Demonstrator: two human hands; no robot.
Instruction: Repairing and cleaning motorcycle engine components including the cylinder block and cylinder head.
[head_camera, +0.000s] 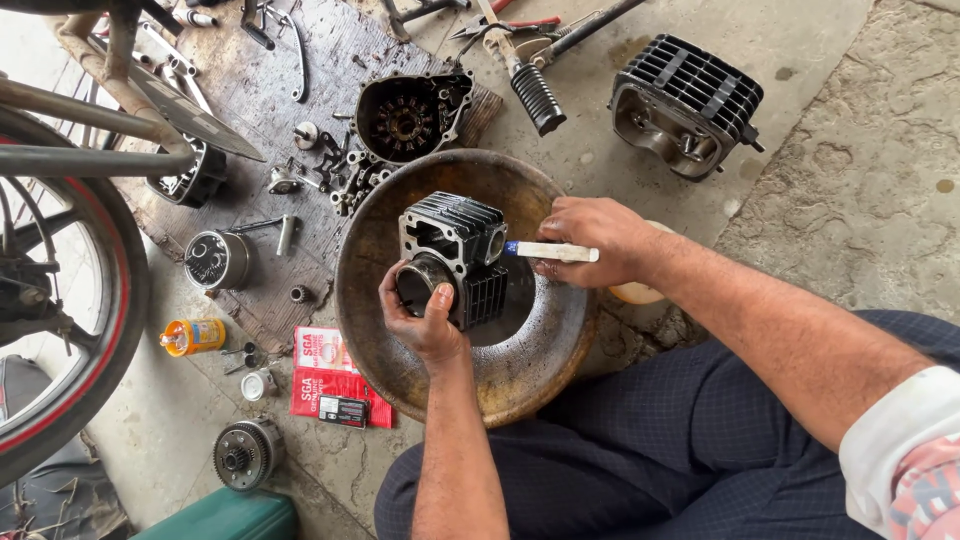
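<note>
Cylinder block (455, 255), finned and black, gripped at its sleeve end by the closed left hand (425, 315) over a rusty metal basin (520, 370), while the right hand (600, 240), fingers closed on a white brush (550, 251), works its port—likely cleaning, with turning the block probably next.

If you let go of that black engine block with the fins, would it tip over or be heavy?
Probably heavy: the finned engine cylinder looks like solid cast metal. It may tip or slide, since it sits tilted on the sloping wall of the rusty pan, steadied by the left hand. It also looks oily, so likely slippery. The right hand holds a brush handle against it.
</note>
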